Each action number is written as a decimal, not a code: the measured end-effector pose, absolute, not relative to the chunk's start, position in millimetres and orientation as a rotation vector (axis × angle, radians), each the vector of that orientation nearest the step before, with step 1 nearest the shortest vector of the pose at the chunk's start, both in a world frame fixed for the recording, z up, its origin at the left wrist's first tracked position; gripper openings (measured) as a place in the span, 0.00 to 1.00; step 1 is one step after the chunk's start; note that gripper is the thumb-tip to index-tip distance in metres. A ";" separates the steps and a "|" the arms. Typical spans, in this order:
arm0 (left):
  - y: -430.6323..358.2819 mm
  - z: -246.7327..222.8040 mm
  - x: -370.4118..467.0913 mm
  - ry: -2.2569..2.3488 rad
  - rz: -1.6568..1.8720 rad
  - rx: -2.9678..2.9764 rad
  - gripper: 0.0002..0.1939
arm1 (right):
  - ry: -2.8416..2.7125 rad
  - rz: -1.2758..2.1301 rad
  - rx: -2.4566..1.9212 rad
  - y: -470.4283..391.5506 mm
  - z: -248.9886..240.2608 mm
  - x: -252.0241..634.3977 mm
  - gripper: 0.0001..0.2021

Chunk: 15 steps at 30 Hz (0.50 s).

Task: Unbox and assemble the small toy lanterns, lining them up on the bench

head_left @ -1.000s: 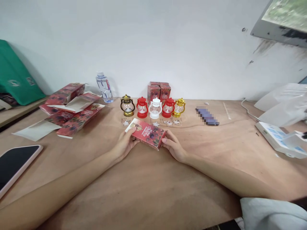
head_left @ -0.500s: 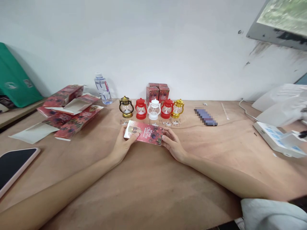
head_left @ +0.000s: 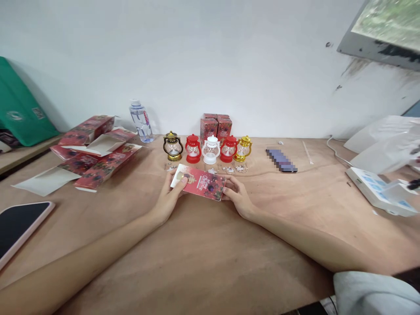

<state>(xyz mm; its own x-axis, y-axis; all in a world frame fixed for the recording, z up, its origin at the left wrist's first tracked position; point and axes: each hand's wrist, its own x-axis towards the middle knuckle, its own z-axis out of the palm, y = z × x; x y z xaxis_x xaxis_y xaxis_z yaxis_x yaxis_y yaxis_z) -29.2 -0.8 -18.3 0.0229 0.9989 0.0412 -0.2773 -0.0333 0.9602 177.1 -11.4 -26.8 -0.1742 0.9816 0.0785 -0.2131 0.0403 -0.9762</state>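
Observation:
A flat red printed carton (head_left: 205, 183) is held between both hands above the wooden table. My left hand (head_left: 171, 194) grips its left end, thumb on top. At the right end, the fingers of my right hand (head_left: 238, 197) close on the edge. Just behind stands a row of small lanterns: a bronze one (head_left: 173, 148), a red one (head_left: 193, 149), a white one (head_left: 211, 150), another red one (head_left: 228, 149) and a gold one (head_left: 243, 149). Small charms on metal rings (head_left: 229, 169) lie before the lanterns, partly hidden by the carton.
Red boxes (head_left: 216, 127) stand by the wall behind the lanterns. Several flattened cartons (head_left: 106, 164) are piled at left, near a water bottle (head_left: 141, 122). A phone (head_left: 22, 229) lies front left, a blurred-out phone-like object (head_left: 281, 160) at right, and a power strip (head_left: 380, 190) farther right.
The carton has shifted very slightly right and tilted a little. My left thumb has moved up across its face. The lanterns and boxes have stayed put.

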 end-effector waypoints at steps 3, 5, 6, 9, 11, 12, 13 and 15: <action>-1.9 -14.6 -27.1 0.955 1.332 0.996 0.28 | -1.199 1.395 -0.921 -9.9 -27.7 178.0 0.19; -2.1 -14.7 -27.1 0.951 1.332 0.990 0.26 | -1.190 1.405 -0.907 -9.2 -28.5 179.0 0.19; -2.0 -15.2 -27.3 0.949 1.332 0.987 0.26 | -1.187 1.408 -0.898 -9.1 -28.9 179.5 0.19; -1.0 -15.7 -28.3 0.932 1.334 0.980 0.23 | -1.181 1.416 -0.880 -9.1 -30.3 181.0 0.18; 0.6 -13.7 -28.9 0.938 1.329 0.934 0.20 | -1.163 1.403 -0.855 -9.4 -31.4 181.5 0.17; 1.7 -12.0 -29.2 0.950 1.323 0.891 0.18 | -1.154 1.387 -0.836 -9.5 -32.1 181.5 0.15; 3.1 -10.2 -29.6 0.963 1.318 0.840 0.16 | -1.148 1.368 -0.816 -9.6 -32.8 181.6 0.14; 6.2 -6.9 -30.6 0.980 1.309 0.747 0.13 | -1.153 1.339 -0.792 -9.6 -34.4 181.7 0.13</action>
